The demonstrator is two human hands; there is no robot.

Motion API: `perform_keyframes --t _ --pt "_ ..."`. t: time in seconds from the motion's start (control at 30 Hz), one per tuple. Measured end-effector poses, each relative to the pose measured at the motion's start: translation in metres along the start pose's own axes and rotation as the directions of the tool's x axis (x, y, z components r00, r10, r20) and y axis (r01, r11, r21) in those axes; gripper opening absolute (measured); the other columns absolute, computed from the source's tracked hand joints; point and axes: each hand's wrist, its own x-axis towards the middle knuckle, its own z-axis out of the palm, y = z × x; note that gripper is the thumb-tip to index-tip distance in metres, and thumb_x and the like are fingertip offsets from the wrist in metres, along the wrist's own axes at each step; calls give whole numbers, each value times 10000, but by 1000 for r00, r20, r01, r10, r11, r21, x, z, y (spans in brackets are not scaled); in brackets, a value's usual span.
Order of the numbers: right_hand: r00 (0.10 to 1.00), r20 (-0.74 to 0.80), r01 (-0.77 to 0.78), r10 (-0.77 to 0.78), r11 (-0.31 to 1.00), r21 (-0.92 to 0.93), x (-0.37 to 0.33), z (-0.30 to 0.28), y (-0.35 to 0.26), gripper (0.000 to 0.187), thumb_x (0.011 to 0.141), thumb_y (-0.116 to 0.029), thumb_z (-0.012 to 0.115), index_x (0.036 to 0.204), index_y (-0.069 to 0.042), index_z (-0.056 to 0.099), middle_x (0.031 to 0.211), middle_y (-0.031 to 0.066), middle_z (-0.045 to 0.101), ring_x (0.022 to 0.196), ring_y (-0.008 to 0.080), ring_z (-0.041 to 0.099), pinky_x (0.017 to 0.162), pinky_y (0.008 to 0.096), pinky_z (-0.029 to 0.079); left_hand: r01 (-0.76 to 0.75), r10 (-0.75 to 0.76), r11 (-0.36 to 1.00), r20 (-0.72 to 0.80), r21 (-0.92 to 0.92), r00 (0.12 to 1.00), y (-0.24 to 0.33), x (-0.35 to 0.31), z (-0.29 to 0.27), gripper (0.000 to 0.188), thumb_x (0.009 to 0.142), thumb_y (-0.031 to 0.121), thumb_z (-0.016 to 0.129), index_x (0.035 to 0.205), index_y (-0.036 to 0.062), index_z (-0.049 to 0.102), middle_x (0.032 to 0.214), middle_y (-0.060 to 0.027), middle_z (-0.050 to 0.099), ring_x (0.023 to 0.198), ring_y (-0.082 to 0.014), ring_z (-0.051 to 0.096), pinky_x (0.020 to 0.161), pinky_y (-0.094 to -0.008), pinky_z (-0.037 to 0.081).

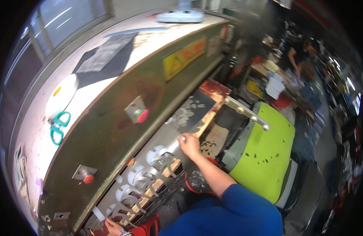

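Observation:
A grey sheet with curved cut-outs (162, 138) stretches along the front of a green machine, with loose curved strips hanging at its near edge. My right hand (189, 145) is closed on the sheet's right end, thumb on top. Down at the lower left, my left hand (114, 227) is by the sheet's other end, beside a whitish strip (98, 214). Its fingers are bent together, but what they pinch is too small to make out. Through the cut-outs a pale wooden board (149, 193) shows underneath.
The green machine beam (122, 114) carries red push buttons (88, 179). On its top lie teal-handled scissors (59, 128) and dark cloth pieces (107, 59). Small grey scraps (183, 114) lie beyond my right hand. A lime-green cover (264, 157) stands right; a person (299, 59) works behind.

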Motion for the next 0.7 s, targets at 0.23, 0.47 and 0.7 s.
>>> perform_keyframes --t 0.23,0.47,0.7 --pt "999 -9 32 -32 999 -10 -37 -53 19 229 784 -185 720 910 5 692 903 172 664 1019 354 560 914 427 453 -51 50 999 67 10 997 -9 -33 14 293 1006 268 474 909 9 574 754 -71 611 612 -145 521 557 -295 439" --pt "645 501 327 -577 801 502 -114 -16 -94 945 661 -371 817 1439 -76 368 1306 290 419 1302 481 293 1109 509 261 -71 71 997 7 12 997 -18 -126 -51 241 1004 237 478 934 18 551 751 -54 584 593 -134 510 535 -279 428" --pt "795 207 495 -571 806 324 -176 -20 -86 755 547 -219 899 1201 -17 582 1210 307 522 1146 468 504 962 498 440 172 -240 941 -217 -291 946 40 -162 -129 160 967 73 516 1121 36 492 711 16 479 620 -73 449 563 -221 404"
